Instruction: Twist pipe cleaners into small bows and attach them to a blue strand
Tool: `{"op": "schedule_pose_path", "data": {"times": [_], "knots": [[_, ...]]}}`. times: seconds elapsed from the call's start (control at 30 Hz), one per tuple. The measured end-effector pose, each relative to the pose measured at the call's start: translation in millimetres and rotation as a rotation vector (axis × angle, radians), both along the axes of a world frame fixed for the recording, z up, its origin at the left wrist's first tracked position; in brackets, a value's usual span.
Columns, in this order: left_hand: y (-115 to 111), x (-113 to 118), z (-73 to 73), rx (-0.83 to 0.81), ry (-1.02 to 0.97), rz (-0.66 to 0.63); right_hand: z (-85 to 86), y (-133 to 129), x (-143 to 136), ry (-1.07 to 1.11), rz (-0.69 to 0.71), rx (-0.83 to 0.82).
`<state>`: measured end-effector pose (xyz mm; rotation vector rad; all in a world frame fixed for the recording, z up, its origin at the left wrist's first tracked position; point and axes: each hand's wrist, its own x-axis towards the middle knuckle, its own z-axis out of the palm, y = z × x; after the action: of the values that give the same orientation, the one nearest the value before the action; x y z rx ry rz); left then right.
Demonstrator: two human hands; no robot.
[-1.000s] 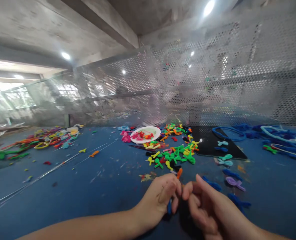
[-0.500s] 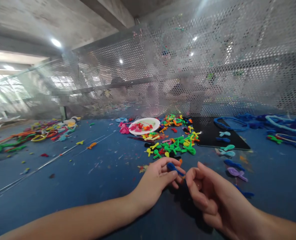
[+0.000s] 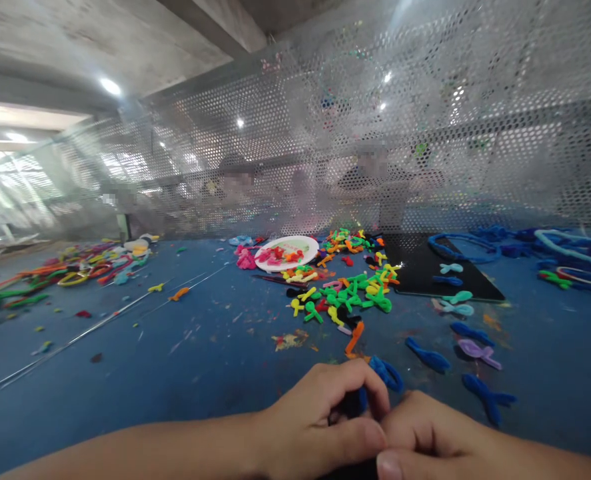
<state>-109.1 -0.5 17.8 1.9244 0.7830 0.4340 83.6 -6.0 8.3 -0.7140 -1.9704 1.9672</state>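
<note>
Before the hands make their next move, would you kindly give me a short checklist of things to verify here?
1. Hands close together: ok; the left hand and right hand meet at the fingers.
2. Grip visible: cannot tell; the curled fingers hide what lies between them.
3. Blue looped piece free of the fingers: cannot tell; it shows just beyond them, contact hidden.
4. Purple piece clear of the hands: ok; it lies apart on the table.
5. Black panel free of pieces: not ok; a light blue piece lies on it.
</note>
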Motion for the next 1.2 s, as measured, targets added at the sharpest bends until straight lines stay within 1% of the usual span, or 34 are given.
{"op": "schedule_pose_path", "data": {"times": [0.17,0.23,0.33,0.4,0.47,0.57,0.63,0.77,0.93,1.07,1.2], "knots": [[4,1,-2.4,0.083,-0.002,-0.015,-2.8,1,2,-0.022,-0.017,-0.036],[4,3,-2.6,0.057,-0.042,-0.020,-0.3,2,1,-0.014,-0.026,-0.048],[5,4,-3.8,0.006,-0.101,0.033,1.3,3,-2,0.022,-0.065,-0.060],[5,5,-5.2,-0.014,-0.118,0.089,-3.8,5,-4,0.082,-0.115,-0.072],[4,5,-6.6,-0.039,-0.123,0.119,-13.7,7,-8,0.188,-0.162,-0.120],[3,4,-8.6,-0.049,-0.123,0.099,-28.3,12,-13,0.345,-0.220,-0.201],[3,4,-9.5,-0.059,-0.139,0.104,-32.1,14,-15,0.375,-0.243,-0.216],[4,6,-9.6,-0.098,-0.185,0.205,-27.8,16,-14,0.357,-0.226,-0.260],[2,7,-8.3,-0.152,-0.225,0.255,-25.3,16,-11,0.351,-0.223,-0.268],[-1,5,-8.8,-0.179,-0.243,0.224,-28.8,15,-11,0.307,-0.214,-0.230],[-2,4,-9.1,-0.147,-0.245,0.202,-32.1,15,-14,0.282,-0.236,-0.209]]}}
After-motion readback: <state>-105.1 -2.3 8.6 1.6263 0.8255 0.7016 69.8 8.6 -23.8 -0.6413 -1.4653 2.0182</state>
